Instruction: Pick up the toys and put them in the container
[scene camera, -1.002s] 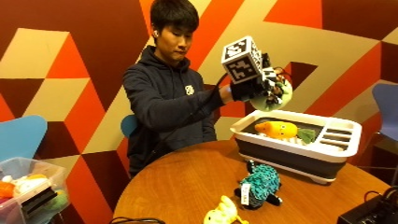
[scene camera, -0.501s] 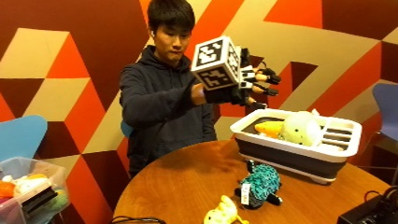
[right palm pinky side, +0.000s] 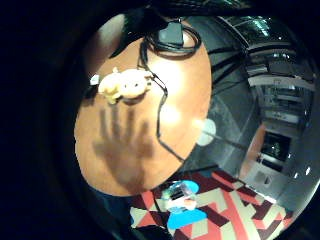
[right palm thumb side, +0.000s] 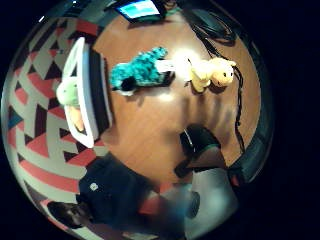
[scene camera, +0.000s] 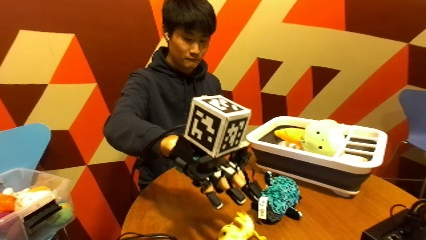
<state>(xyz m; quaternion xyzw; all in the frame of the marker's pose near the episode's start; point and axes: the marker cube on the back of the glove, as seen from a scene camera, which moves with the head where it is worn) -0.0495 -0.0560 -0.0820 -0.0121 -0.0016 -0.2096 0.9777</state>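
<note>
Table (scene camera: 173, 210) of round brown wood holds everything. On it sits the white and gray container (scene camera: 316, 162), and inside that lie a pale green plush toy (scene camera: 323, 137) and an orange toy (scene camera: 290, 134). Just beside the container, out on the wood, lies a teal plush toy (scene camera: 278, 196). Near the teal one lies a small yellow plush toy (scene camera: 238, 229). The gloved right hand (scene camera: 216, 172) hangs above the table next to the teal toy, fingers spread wide and holding nothing.
</note>
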